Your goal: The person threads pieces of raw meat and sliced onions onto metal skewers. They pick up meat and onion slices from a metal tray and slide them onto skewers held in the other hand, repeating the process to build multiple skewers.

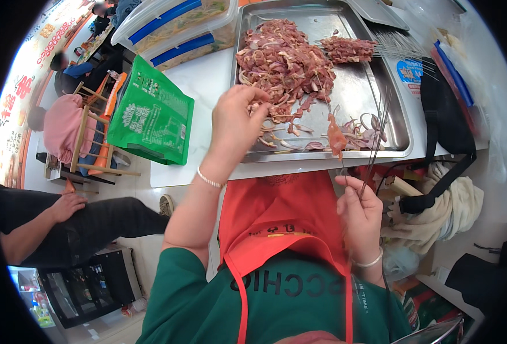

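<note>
My left hand (238, 116) is at the near left edge of a pile of raw sliced meat (285, 64) mixed with onion. Its thumb and forefinger are curled close together; whether a piece is pinched between them is unclear. Several thin metal skewers (376, 142) are gripped in my right hand (361, 208), in front of the tray's near edge. One of them points up over the tray and carries a piece of meat (336, 135). The pile lies in a stainless steel tray (352, 94), with sliced red onion (361, 131) along the near side.
Loaded meat skewers (349, 49) rest across the tray's far right, near bare skewers (395, 43). A green pouch (154, 116) stands left, before stacked plastic boxes (184, 36). A black strapped bag (449, 116) hangs at the right edge. A person's leg (107, 223) is on the left.
</note>
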The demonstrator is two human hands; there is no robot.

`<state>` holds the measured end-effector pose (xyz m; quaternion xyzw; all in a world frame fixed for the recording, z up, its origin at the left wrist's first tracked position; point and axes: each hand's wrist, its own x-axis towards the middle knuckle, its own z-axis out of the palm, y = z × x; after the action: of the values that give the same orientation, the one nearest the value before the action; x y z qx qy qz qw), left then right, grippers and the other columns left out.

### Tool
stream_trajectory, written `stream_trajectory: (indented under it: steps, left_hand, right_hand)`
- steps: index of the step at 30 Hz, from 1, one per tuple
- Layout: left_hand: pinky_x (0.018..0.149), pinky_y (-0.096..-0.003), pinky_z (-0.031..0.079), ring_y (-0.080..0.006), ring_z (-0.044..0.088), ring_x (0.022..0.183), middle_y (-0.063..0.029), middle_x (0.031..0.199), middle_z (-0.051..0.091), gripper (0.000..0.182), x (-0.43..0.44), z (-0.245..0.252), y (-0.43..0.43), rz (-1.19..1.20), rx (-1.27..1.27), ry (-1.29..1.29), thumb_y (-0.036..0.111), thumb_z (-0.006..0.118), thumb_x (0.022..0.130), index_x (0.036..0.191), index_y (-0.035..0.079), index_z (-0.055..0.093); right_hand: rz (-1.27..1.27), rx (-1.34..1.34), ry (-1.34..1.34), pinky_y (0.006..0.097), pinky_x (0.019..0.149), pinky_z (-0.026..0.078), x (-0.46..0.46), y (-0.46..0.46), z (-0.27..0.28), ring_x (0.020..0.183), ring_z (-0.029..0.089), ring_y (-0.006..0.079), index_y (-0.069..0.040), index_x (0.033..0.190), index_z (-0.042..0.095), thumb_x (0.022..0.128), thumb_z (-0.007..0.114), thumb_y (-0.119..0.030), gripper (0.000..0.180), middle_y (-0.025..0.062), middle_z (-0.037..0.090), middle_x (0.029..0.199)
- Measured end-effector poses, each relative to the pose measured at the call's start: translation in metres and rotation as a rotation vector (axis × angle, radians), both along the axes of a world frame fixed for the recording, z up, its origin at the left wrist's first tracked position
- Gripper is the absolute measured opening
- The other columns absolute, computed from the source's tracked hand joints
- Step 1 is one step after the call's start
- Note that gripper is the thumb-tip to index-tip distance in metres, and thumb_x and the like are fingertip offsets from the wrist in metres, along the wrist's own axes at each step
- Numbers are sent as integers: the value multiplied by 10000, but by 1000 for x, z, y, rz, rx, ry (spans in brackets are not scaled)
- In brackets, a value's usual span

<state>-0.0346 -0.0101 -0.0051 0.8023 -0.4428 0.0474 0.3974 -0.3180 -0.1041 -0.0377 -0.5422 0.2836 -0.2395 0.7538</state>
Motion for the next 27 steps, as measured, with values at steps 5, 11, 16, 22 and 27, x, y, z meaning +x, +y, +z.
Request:
stream_trajectory:
  steps: [5,11,16,22,27]
  left_hand:
    - [819,-421,540,-325,672,899,-123,909,715,108,25,-13,-27,-127,254,-305,123,750,829,909,52,767]
    - [852,-457,517,-346,659,924,-145,890,707,135,30,-36,-55,-169,364,-432,150,751,813,896,42,755]
    - [814,-452,547,-344,695,844,-170,811,711,120,28,-20,-40,-313,518,-223,139,721,800,815,22,741]
    - [779,-334,569,-214,721,853,-110,857,744,150,30,5,-23,-239,401,140,57,686,862,989,-7,733]
    - [801,-428,536,-312,678,851,-134,933,727,143,27,-6,-26,-341,471,-302,132,738,844,955,43,733]
  right_hand:
    - [21,23,-15,180,547,279,-2,-1,-2,611,414,9,0,1243,665,1071,538,-102,237,-34,555,709]
    - [11,-22,-33,181,564,311,-4,-1,-3,634,446,14,9,1241,663,1068,536,-91,236,-33,557,712]
    - [5,-13,-24,182,578,330,-9,-4,-4,644,460,18,12,1233,663,1067,532,-84,233,-31,558,715]
    - [21,-22,-38,200,609,390,-11,-7,-8,672,513,39,36,1234,673,1075,528,-71,240,-19,585,749]
    - [34,-11,-45,199,613,388,-12,-5,-5,671,508,38,35,1232,673,1075,527,-71,239,-20,581,744]
